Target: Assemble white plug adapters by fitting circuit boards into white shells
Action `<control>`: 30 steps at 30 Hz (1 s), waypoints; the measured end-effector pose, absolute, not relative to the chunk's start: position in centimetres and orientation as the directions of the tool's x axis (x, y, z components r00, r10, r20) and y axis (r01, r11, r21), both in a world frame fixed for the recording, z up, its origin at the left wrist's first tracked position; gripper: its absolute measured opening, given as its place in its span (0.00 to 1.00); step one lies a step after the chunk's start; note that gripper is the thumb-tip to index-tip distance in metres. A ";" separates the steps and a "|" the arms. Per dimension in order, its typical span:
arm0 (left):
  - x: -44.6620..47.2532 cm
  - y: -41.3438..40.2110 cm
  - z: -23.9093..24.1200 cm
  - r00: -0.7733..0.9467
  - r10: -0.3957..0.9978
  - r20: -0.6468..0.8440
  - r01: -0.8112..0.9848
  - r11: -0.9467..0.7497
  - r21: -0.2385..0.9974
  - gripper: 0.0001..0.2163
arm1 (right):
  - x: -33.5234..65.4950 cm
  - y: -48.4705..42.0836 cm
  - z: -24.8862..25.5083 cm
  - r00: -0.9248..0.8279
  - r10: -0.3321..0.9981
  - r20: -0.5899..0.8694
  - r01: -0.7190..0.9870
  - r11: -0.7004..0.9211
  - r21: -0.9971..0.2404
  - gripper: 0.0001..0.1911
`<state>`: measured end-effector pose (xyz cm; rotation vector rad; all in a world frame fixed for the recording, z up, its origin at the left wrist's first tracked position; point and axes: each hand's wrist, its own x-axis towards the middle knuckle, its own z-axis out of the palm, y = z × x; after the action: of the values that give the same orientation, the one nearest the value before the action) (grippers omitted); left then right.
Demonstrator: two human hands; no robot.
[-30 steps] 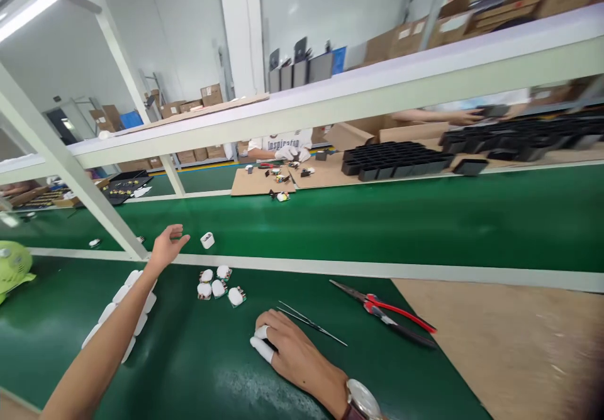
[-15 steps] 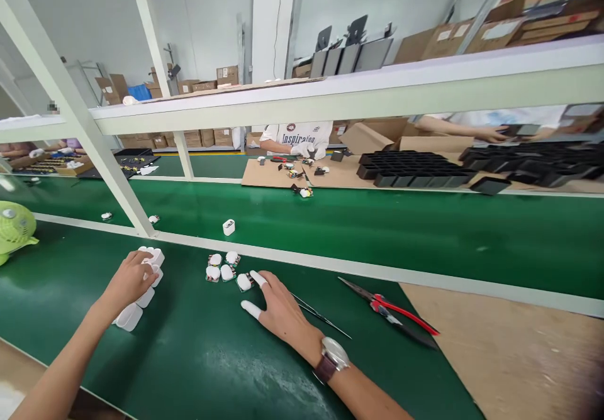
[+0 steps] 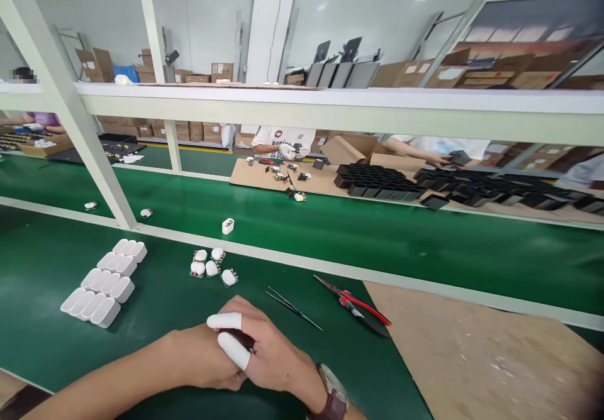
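Note:
My left hand [image 3: 201, 351] and my right hand [image 3: 271, 348] meet low in the middle, over the green work surface. White finger cots cover the thumb and index finger of my right hand. These two fingers press over the back of my left hand, bent around it. My left fingers are hidden behind my right hand, so anything between the palms cannot be seen. Just beyond lie several white-topped circuit pieces [image 3: 212, 269]. White oval housings [image 3: 97, 281] stand in rows at the left. Tweezers [image 3: 295, 310] rest to the right of my hands, near red-and-black long-nose pliers [image 3: 353, 305].
A pale rail [image 3: 283, 267] separates my surface from the green belt [image 3: 292, 231], where one white housing [image 3: 228, 226] stands. A slanted post [image 3: 97, 137] rises at the left. A brown board [image 3: 472, 344] lies at right. Co-workers handle black cases [image 3: 382, 181] across the belt.
My left hand has left the white housings and come right to meet my right hand. My right hand has moved toward me, away from the circuit pieces. The view has shifted slightly.

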<state>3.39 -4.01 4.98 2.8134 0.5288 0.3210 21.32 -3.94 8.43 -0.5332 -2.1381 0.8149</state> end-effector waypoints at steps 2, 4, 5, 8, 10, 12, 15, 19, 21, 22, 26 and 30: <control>4.0 -3.8 4.5 0.913 0.360 0.189 0.305 -0.914 0.267 0.08 | 21.8 -4.2 9.0 -0.648 0.599 0.469 0.177 0.719 -0.673 0.17; 3.8 -3.2 5.1 0.909 0.344 0.234 0.280 -0.922 0.269 0.07 | 22.6 -3.4 8.6 -0.648 0.646 0.404 0.300 0.704 -0.643 0.16; 3.4 -2.9 5.6 0.899 0.352 0.259 0.277 -0.918 0.284 0.06 | 23.0 -2.7 8.0 -0.628 0.681 0.377 0.368 0.687 -0.626 0.16; 1.3 -1.6 7.3 0.825 0.468 0.318 0.340 -0.859 0.382 0.07 | 23.9 -0.2 5.2 -0.500 0.785 0.366 0.536 0.612 -0.581 0.15; -0.2 -0.7 7.7 0.744 0.576 0.339 0.414 -0.795 0.443 0.09 | 23.8 1.4 3.1 -0.451 0.796 0.403 0.578 0.605 -0.548 0.18; -1.5 0.1 7.2 0.659 0.663 0.355 0.474 -0.732 0.489 0.08 | 23.0 2.7 1.5 -0.468 0.767 0.439 0.579 0.641 -0.503 0.27; -2.6 0.7 5.7 0.573 0.739 0.353 0.478 -0.652 0.589 0.08 | 21.7 3.8 0.3 -0.520 0.735 0.436 0.581 0.678 -0.450 0.34; -3.3 0.6 4.2 0.505 0.791 0.345 0.420 -0.575 0.703 0.11 | 21.3 3.5 0.3 -0.486 0.784 0.385 0.667 0.618 -0.416 0.23; -3.5 0.6 3.7 0.484 0.813 0.324 0.415 -0.539 0.733 0.17 | 21.9 2.7 0.6 -0.462 0.811 0.358 0.693 0.582 -0.424 0.25; -3.6 0.6 3.6 0.478 0.824 0.305 0.421 -0.520 0.743 0.20 | 22.3 2.3 0.8 -0.473 0.812 0.343 0.687 0.583 -0.433 0.28; -3.8 0.7 2.8 0.488 0.852 0.189 0.489 -0.447 0.749 0.28 | 23.7 0.7 1.3 -0.600 0.745 0.290 0.557 0.650 -0.517 0.30; -4.0 0.7 2.6 0.512 0.856 0.070 0.568 -0.398 0.721 0.37 | 24.4 -0.1 0.9 -0.538 0.793 0.287 0.583 0.596 -0.552 0.29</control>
<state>-4.05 0.74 2.56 2.1129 1.1576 0.5811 24.36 -0.11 0.86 -1.0894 -2.3100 0.5403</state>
